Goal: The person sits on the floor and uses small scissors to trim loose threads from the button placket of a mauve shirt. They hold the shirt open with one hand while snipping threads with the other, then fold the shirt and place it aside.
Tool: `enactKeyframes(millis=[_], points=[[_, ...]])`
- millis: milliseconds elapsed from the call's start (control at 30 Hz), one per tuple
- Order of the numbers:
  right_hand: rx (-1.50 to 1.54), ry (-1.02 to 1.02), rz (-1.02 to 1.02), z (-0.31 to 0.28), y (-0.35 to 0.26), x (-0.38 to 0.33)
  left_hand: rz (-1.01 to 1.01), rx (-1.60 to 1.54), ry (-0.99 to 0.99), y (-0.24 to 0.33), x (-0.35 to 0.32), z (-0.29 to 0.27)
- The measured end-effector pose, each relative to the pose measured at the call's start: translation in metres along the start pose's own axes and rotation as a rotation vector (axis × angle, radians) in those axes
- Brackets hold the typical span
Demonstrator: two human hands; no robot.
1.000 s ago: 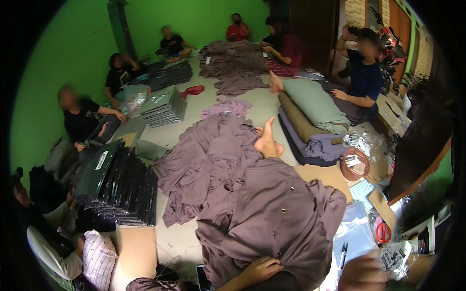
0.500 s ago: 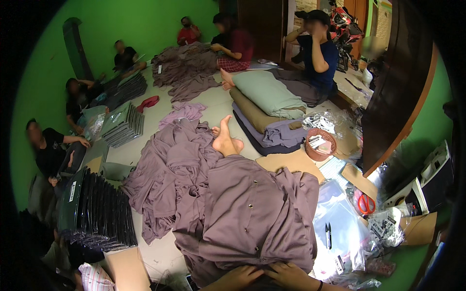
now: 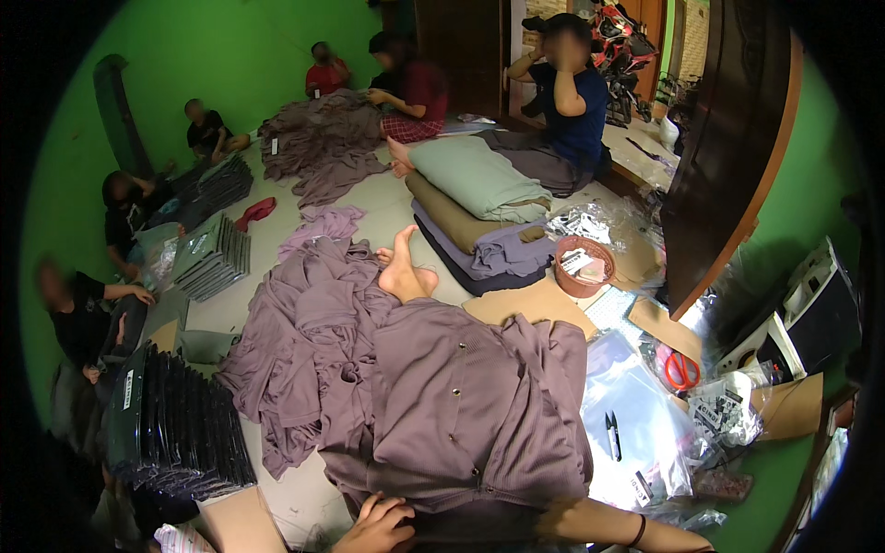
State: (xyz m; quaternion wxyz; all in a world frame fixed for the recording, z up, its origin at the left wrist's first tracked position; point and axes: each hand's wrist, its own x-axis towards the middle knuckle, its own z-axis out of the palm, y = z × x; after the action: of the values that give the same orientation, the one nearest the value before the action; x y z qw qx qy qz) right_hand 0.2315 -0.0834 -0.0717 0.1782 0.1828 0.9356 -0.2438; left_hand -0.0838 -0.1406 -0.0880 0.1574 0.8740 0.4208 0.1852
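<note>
1. At the brown garment's (image 3: 433, 433) near edge, your left hand (image 3: 378, 523) rests with fingers bent and slightly apart, clamped on nothing visible; your right hand (image 3: 560, 523), at its near right corner, is blurred, so you cannot tell its fingers.
2. The garment lies across your legs, buttons (image 3: 456, 393) up; flat palms working outward from that row should ease its creases best.
3. Right of the garment, mind the black snips (image 3: 613, 435) on the clear plastic bags (image 3: 645, 396).
4. Left of and beyond the garment, the cloth heap (image 3: 304, 323) could drag its edge.
</note>
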Motion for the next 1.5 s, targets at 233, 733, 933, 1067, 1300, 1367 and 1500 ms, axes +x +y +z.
enactKeyframes(millis=[233,733,933,1067,1300,1367,1500], points=[[0.441,0.238,-0.158,-0.007,0.003,-0.013,-0.169,-0.717,-0.108,0.011,-0.007,-0.018],[0.02,0.547,0.556,0.008,0.023,0.124,-0.193,-0.2,0.099,-0.005,0.075,0.066],[0.235,0.708,0.575,0.015,0.02,0.101,-0.226,-0.253,0.053,-0.008,0.066,0.081],[0.378,0.655,0.715,0.002,0.015,0.092,-0.275,-0.39,-0.021,-0.017,0.08,0.069],[0.374,0.551,0.766,0.001,0.03,0.085,-0.206,-0.237,-0.067,-0.032,0.11,0.074],[0.408,0.61,0.731,0.006,0.035,0.089,-0.195,-0.168,-0.002,-0.032,0.112,0.083],[0.488,0.789,0.642,0.013,0.042,0.095,-0.193,-0.096,0.095,-0.023,0.106,0.099]])
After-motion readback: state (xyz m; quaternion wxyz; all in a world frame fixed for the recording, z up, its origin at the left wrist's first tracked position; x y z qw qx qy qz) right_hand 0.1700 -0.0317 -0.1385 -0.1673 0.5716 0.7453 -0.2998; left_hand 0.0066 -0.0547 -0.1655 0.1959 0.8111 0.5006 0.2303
